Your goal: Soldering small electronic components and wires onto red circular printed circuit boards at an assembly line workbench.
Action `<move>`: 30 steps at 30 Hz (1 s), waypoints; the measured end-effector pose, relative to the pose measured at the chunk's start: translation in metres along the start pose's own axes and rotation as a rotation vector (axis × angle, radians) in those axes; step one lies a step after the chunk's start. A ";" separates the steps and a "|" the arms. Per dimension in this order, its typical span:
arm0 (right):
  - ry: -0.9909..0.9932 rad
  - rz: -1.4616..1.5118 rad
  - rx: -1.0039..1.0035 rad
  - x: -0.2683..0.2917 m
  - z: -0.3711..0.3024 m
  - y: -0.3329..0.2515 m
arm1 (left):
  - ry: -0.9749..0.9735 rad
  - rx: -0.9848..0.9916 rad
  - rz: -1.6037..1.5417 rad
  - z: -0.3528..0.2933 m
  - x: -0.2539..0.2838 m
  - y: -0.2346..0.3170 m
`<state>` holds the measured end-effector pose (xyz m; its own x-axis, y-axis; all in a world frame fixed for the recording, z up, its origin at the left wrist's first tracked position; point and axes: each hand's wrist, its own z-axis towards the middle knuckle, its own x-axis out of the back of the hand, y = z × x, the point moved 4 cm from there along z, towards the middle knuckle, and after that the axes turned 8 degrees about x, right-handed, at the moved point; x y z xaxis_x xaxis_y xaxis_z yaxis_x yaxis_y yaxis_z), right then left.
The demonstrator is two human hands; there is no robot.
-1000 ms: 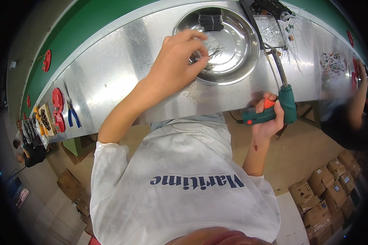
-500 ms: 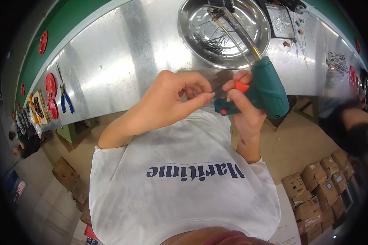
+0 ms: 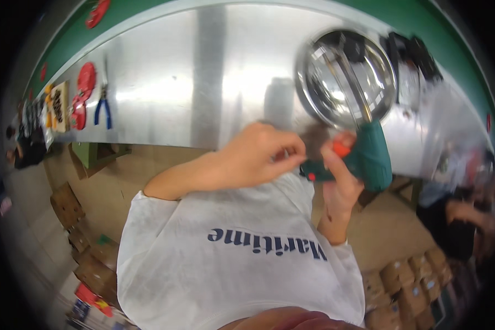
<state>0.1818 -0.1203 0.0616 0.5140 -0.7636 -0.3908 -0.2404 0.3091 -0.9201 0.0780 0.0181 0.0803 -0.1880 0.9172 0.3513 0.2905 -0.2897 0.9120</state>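
My right hand (image 3: 342, 184) is wrapped round the handle of a green pistol-grip power tool (image 3: 376, 157) with an orange trigger (image 3: 341, 148). A long metal tube (image 3: 353, 82) and a thinner rod reach from its body over a shiny steel bowl (image 3: 320, 104). Close to the right fingers, my left hand (image 3: 256, 158) has thumb and fingertips pinched together. Whatever sits in that pinch is too small and blurred to make out. Both hands are above the near edge of the metal table (image 3: 159, 82).
Blue-handled pliers (image 3: 103, 113) lie at the left of the table beside red plastic pieces (image 3: 83, 93). Dark gear (image 3: 418, 55) stands beyond the bowl. A co-worker (image 3: 456, 220) is at the right. Cardboard boxes (image 3: 407, 286) are stacked on the floor.
The view has shifted, so the table, bowl and hands sit differently in the picture. My right hand still grips the tool, and my left fingers stay pinched. Dark thin pieces in the bowl now look blurred.
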 end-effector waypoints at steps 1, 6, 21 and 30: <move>0.021 0.009 -0.022 -0.001 -0.001 0.002 | 0.048 0.005 0.028 -0.001 0.003 -0.006; 0.095 -0.072 -0.108 -0.009 -0.001 0.008 | 0.015 -0.227 0.182 -0.002 0.003 -0.019; 0.273 -0.180 -0.057 0.030 0.008 -0.007 | 1.571 0.776 0.719 0.007 0.460 -0.227; 0.308 -0.183 -0.020 0.029 0.002 -0.011 | 1.514 0.998 0.618 0.061 0.496 -0.240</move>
<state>0.2015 -0.1448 0.0602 0.2781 -0.9413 -0.1912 -0.1847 0.1429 -0.9723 -0.0282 0.5592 0.0224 -0.2434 -0.3665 0.8980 0.8783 0.3096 0.3644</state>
